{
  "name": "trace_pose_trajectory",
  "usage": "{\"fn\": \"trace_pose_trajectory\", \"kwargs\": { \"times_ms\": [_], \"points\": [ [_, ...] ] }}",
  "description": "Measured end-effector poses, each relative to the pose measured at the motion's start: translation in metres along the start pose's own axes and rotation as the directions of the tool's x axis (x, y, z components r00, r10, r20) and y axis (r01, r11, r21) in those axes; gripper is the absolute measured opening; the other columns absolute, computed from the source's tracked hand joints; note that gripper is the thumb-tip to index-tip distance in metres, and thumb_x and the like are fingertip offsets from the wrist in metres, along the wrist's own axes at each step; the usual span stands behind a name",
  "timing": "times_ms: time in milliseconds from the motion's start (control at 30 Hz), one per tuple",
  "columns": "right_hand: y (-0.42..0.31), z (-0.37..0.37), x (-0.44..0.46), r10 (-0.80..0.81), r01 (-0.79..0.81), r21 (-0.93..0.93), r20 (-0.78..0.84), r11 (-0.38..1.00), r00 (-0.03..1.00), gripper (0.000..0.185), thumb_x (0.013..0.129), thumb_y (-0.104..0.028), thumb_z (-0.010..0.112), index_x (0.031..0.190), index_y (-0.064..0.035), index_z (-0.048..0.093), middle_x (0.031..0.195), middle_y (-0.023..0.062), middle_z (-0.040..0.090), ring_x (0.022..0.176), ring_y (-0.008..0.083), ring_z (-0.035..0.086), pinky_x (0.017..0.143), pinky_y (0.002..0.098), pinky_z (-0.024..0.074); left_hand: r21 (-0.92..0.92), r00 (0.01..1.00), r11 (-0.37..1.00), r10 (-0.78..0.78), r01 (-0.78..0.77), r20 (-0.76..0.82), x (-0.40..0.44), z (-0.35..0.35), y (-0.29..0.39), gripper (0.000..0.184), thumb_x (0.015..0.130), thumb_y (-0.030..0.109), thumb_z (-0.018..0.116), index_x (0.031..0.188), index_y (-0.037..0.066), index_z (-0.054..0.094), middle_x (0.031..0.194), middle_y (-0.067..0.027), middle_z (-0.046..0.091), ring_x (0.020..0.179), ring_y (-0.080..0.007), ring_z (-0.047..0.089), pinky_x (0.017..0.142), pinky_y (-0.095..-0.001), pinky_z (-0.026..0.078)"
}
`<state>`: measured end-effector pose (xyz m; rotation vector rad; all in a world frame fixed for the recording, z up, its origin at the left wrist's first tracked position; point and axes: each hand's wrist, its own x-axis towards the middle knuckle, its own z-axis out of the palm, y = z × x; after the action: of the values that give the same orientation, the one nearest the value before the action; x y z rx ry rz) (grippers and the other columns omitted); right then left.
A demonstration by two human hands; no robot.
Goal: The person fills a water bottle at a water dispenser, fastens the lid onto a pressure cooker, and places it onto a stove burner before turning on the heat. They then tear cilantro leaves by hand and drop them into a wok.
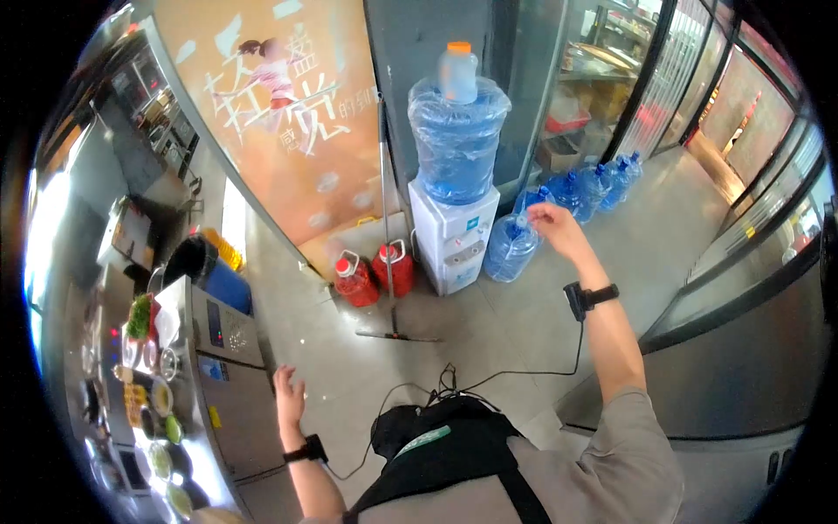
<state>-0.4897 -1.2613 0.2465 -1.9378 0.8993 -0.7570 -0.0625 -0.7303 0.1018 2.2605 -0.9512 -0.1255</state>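
Observation:
My left hand (290,397) is raised beside the steel counter, its fingers loosely curled and apart, with nothing in them. Out in front on the right is my right hand (555,227), its fingers loosely bent and nothing visible in them. In the picture it overlaps a clear blue water bottle (510,251) on the floor; whether they touch I cannot tell. Left of that bottle stands a white water dispenser (456,236) with a large blue water bottle (458,144) upside down on it. A small translucent jug with an orange cap (459,77) sits on top.
Several blue water bottles (598,185) line the glass wall. Two red-filled jugs (356,281) and a long-handled squeegee (388,227) stand left of the dispenser. A steel counter (196,393) with food containers runs along the left, near a blue bin (227,284). Cables hang at my front.

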Motion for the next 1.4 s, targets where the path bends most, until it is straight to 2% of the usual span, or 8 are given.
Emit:
{"fn": "trace_pose_trajectory", "kwargs": {
  "times_ms": [267, 533, 667, 833, 967, 1200, 1233, 1400],
  "points": [
    [-0.015, 0.0, 0.184, -0.034, 0.057, 0.249, -0.094, 0.967, 0.995, 0.04, 0.088, -0.006, 0.063, 0.127, 0.0013, 0.055, 0.103, 0.0069, 0.063, 0.086, 0.0112, 0.059, 0.072, 0.0257, 0.0493, -0.208, 0.965, 0.977, 0.015, 0.041, 0.261, 0.075, 0.056, 0.076, 0.036, 0.089, 0.008, 0.064, 0.123, 0.004, 0.054, 0.13, -0.0121, 0.055, 0.115, -0.027, 0.057, 0.09, -0.0382, 0.05],
    [-0.044, 0.011, 0.365, -0.32, 0.162, -0.396, -0.376, 0.904, 0.87, 0.056, 0.078, -0.032, 0.076, 0.118, 0.0046, 0.06, 0.111, 0.021, 0.065, 0.102, 0.0334, 0.064, 0.086, 0.0379, 0.0505, -0.368, 0.95, 0.92, 0.226, -0.136, 0.216, 0.219, 0.097, 0.189, 0.038, 0.089, 0.003, 0.062, 0.125, 0.005, 0.053, 0.132, -0.0124, 0.054, 0.12, -0.0271, 0.055, 0.092, -0.0367, 0.048],
    [-0.021, 0.019, 0.418, -0.196, 0.034, -0.359, -0.425, 0.933, 0.884, 0.052, 0.076, -0.032, 0.077, 0.11, 0.0041, 0.063, 0.108, 0.0201, 0.066, 0.105, 0.0344, 0.063, 0.087, 0.0383, 0.0499, -0.345, 0.905, 0.887, 0.385, -0.308, 0.18, 0.28, 0.101, 0.26, 0.038, 0.087, 0.0, 0.061, 0.124, 0.004, 0.053, 0.135, -0.0127, 0.052, 0.099, -0.0229, 0.059, 0.083, -0.0324, 0.049],
    [-0.036, 0.002, 0.422, -0.103, 0.108, 0.381, -0.034, 0.918, 0.994, 0.029, 0.088, -0.025, 0.07, 0.104, -0.0008, 0.065, 0.09, 0.0078, 0.067, 0.095, 0.0177, 0.061, 0.08, 0.03, 0.0469, -0.355, 0.885, 0.869, 0.427, -0.344, 0.185, 0.31, 0.108, 0.328, 0.035, 0.087, 0.0, 0.061, 0.121, 0.003, 0.055, 0.135, -0.015, 0.051, 0.078, -0.0204, 0.055, 0.074, -0.0303, 0.048],
    [-0.057, -0.017, 0.404, -0.234, 0.03, 0.695, 0.2, 0.718, 0.951, 0.013, 0.096, -0.016, 0.061, 0.091, -0.004, 0.063, 0.082, 0.0016, 0.058, 0.081, 0.0108, 0.054, 0.08, 0.0257, 0.0426, -0.27, 0.903, 0.876, 0.427, -0.4, 0.05, 0.314, 0.121, 0.371, 0.035, 0.087, 0.001, 0.061, 0.121, 0.002, 0.055, 0.136, -0.0162, 0.05, 0.101, -0.0221, 0.058, 0.085, -0.0315, 0.048],
    [-0.076, -0.021, 0.41, -0.531, 0.077, 0.667, 0.512, 0.741, 0.675, 0.017, 0.097, -0.022, 0.058, 0.093, -0.0046, 0.057, 0.079, -0.0018, 0.055, 0.077, 0.0072, 0.05, 0.073, 0.0237, 0.042, -0.326, 0.878, 0.85, 0.28, -0.415, -0.389, 0.295, 0.134, 0.47, 0.04, 0.09, 0.007, 0.06, 0.129, 0.001, 0.052, 0.139, -0.0202, 0.047, 0.126, -0.0306, 0.049, 0.098, -0.0386, 0.045],
    [-0.079, -0.019, 0.406, -0.555, 0.125, 0.62, 0.572, 0.775, 0.604, 0.016, 0.096, -0.02, 0.059, 0.094, -0.0044, 0.056, 0.08, -0.0023, 0.055, 0.077, 0.007, 0.05, 0.072, 0.0237, 0.0421, -0.235, 0.857, 0.873, 0.308, -0.427, -0.414, 0.289, 0.138, 0.475, 0.048, 0.098, 0.027, 0.051, 0.137, 0.001, 0.043, 0.144, -0.0186, 0.043, 0.129, -0.0288, 0.047, 0.103, -0.0417, 0.041],
    [-0.077, 0.015, 0.354, -0.509, 0.3, 0.464, 0.856, 0.833, 0.091, 0.037, 0.086, -0.015, 0.063, 0.121, -0.0034, 0.057, 0.101, 0.0025, 0.062, 0.096, 0.0123, 0.055, 0.086, 0.0311, 0.0463, 0.268, 0.752, 0.871, 0.492, -0.413, -0.439, 0.233, 0.132, 0.512, 0.058, 0.095, 0.049, 0.055, 0.136, 0.008, 0.05, 0.14, -0.0253, 0.045, 0.126, -0.0388, 0.048, 0.102, -0.0482, 0.04]
  ]
}}
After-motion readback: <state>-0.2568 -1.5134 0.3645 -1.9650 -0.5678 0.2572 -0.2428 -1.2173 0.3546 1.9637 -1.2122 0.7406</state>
